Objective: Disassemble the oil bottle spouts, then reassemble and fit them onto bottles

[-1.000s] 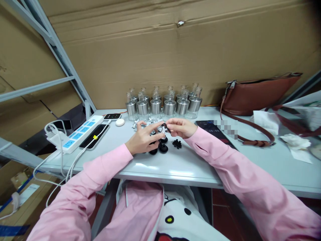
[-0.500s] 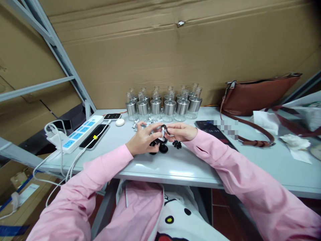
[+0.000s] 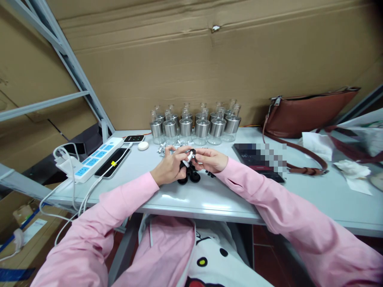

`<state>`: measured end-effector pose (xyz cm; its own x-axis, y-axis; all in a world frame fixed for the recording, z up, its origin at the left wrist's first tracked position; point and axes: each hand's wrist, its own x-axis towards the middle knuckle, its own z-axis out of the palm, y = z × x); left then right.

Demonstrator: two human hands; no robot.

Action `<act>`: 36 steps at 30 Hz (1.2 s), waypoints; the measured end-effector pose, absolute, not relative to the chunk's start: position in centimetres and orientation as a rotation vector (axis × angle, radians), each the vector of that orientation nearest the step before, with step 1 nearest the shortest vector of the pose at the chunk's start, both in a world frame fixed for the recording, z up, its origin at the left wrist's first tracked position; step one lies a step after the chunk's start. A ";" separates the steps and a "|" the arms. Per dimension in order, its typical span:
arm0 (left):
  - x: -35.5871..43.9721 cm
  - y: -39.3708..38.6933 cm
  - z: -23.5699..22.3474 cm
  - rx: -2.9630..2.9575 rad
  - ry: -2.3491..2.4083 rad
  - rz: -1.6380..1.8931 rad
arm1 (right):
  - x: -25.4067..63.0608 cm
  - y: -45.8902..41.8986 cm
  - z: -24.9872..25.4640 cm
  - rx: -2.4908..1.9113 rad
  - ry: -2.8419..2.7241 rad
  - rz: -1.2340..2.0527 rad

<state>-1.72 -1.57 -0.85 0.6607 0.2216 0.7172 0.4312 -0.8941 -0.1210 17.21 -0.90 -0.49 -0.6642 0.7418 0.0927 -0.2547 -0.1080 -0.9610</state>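
The white part (image 3: 189,159) sat just below the centre of the frame, between the fingertips of both hands, with a black piece (image 3: 193,152) against its upper right end. Whether the two were joined could not be told. Over the last second the right hand (image 3: 211,159) had shifted leftward, and it closed up beside the left hand (image 3: 171,164). The small black parts (image 3: 209,173), in plain view earlier, were now mostly hidden behind it. That suggested the black piece was being pressed or worked onto the white part, with the fit probably unfinished.

The left hand held the white part in a narrow pinch, knuckles up, its forearm rising from the lower left of the frame. The right hand, its forearm reaching in from the lower right, had thumb and fingers nearly together at the black piece.

Just below the hands, black caps (image 3: 194,176) lay on the table (image 3: 191,201). Behind the hands were small clear parts (image 3: 162,150), then rows of bottles (image 3: 202,128) at mid-frame. A brown bag (image 3: 308,113) leaned at the right; a power strip (image 3: 98,159) lay at the left.
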 end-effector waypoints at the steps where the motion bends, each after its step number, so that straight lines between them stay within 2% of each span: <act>1: -1.7 -1.6 -0.9 -2.595 -0.525 -1.075 | 17.1 -0.9 -0.6 -0.559 -1.465 1.832; 12: -1.4 -1.7 -0.9 -2.571 -0.499 -1.189 | 16.7 -0.7 -1.3 -0.607 -1.483 1.615; 20: -1.3 -1.8 -1.1 -2.600 -0.578 -1.145 | 16.7 -1.1 -0.6 -0.603 -1.592 1.439; 29: -1.4 -1.7 -1.1 -2.606 -0.577 -1.146 | 16.4 -1.2 -0.7 -0.618 -1.545 1.522; 36: -1.4 -1.6 -1.2 -2.575 -0.557 -1.157 | 16.5 -1.6 -0.1 -0.572 -1.388 1.789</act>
<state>-1.41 -1.56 -1.16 0.6089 0.2356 0.7575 0.4454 -0.8917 -0.0806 16.52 -1.64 -0.12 -0.5908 0.7991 0.1113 -0.3061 -0.0944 -0.9473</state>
